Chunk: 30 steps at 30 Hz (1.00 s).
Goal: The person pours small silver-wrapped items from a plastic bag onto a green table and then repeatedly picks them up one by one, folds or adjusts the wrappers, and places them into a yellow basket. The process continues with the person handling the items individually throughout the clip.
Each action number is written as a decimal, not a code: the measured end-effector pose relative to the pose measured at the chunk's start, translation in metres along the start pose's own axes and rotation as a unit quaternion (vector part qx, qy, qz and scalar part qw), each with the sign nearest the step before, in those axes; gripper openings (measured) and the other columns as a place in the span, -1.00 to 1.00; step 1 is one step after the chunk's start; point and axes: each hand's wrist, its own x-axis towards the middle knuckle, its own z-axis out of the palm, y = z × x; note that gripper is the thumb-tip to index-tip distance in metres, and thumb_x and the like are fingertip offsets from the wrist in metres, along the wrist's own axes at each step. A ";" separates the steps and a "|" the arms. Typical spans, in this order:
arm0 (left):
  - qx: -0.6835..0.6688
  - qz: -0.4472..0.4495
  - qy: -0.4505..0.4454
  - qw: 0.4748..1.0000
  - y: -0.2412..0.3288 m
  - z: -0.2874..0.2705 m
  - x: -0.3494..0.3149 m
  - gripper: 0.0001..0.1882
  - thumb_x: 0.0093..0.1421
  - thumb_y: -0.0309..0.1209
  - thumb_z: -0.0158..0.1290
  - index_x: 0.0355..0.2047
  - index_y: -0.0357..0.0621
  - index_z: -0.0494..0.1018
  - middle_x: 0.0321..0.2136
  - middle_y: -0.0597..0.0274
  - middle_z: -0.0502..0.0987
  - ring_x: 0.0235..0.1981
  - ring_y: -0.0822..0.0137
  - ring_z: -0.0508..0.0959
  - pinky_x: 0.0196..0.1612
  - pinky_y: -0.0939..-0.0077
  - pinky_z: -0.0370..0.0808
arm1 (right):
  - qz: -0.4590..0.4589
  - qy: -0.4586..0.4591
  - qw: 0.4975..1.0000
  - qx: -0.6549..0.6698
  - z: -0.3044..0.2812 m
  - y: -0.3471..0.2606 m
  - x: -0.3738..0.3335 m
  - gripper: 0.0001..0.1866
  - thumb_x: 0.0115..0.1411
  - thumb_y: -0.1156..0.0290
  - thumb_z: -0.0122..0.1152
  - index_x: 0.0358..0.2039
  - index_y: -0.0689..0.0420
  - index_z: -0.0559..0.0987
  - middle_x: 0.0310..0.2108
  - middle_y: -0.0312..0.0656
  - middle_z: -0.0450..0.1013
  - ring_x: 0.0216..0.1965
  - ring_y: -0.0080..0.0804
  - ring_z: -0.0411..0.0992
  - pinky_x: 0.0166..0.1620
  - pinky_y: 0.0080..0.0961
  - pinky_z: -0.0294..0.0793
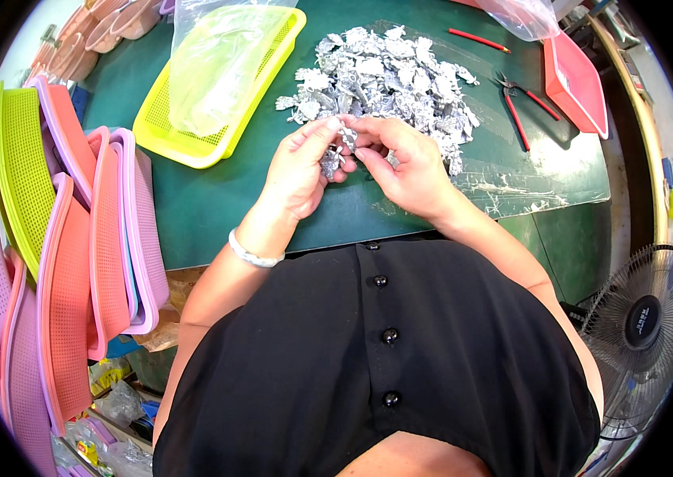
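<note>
Just in front of a heap of silvery cast metal pieces (384, 75), my two hands meet over the near part of the green table (273, 215). My left hand (305, 163) is closed on a small silvery metal piece (332, 161), which shows between thumb and fingers. From the other side my right hand (404, 159) pinches at the same small piece or one joined to it; its fingertips partly hide the spot. The exact shape of the piece is too small to make out.
A yellow-green basket (145, 119) holding a clear plastic bag (221, 79) is at the far left. Red-handled pliers (515, 119), a red pen-like stick (476, 40) and a pink tray (571, 87) lie right. Stacked coloured baskets (66, 302) crowd the left; a fan (643, 322) stands right.
</note>
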 end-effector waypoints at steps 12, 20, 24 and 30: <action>-0.178 -0.052 -0.137 0.973 0.003 -0.019 0.001 -0.62 0.22 -0.22 -0.24 -0.12 -0.25 0.33 -0.39 0.19 0.42 -0.49 0.33 0.41 -0.47 0.53 0.37 | 0.032 0.012 0.997 0.074 -0.008 0.003 0.003 -0.78 0.01 0.64 0.08 -0.26 0.26 0.46 -0.42 -0.15 0.46 -0.40 -0.50 0.45 -0.34 -0.63 0.42; -0.233 -0.064 -0.187 0.952 0.001 -0.028 0.002 -0.59 0.21 -0.19 -0.24 -0.11 -0.26 0.31 -0.35 0.16 0.42 -0.45 0.29 0.42 -0.45 0.53 0.38 | 0.032 0.010 0.997 0.063 -0.006 0.003 0.004 -0.80 0.02 0.62 0.08 -0.28 0.26 0.47 -0.44 -0.16 0.46 -0.42 -0.51 0.45 -0.36 -0.63 0.41; -0.236 -0.067 -0.194 0.950 0.002 -0.028 0.002 -0.59 0.21 -0.19 -0.24 -0.10 -0.27 0.31 -0.35 0.16 0.42 -0.45 0.29 0.42 -0.44 0.52 0.38 | 0.033 0.006 0.997 0.062 -0.006 0.003 0.005 -0.81 0.02 0.61 0.08 -0.29 0.25 0.47 -0.46 -0.17 0.46 -0.43 -0.51 0.44 -0.38 -0.63 0.41; -0.230 -0.063 -0.193 0.952 0.003 -0.030 0.002 -0.59 0.21 -0.20 -0.24 -0.09 -0.27 0.30 -0.36 0.17 0.42 -0.45 0.28 0.42 -0.43 0.51 0.37 | 0.033 0.004 0.998 0.051 -0.006 0.003 0.004 -0.82 0.02 0.59 0.09 -0.30 0.23 0.48 -0.46 -0.19 0.46 -0.44 -0.52 0.44 -0.41 -0.64 0.39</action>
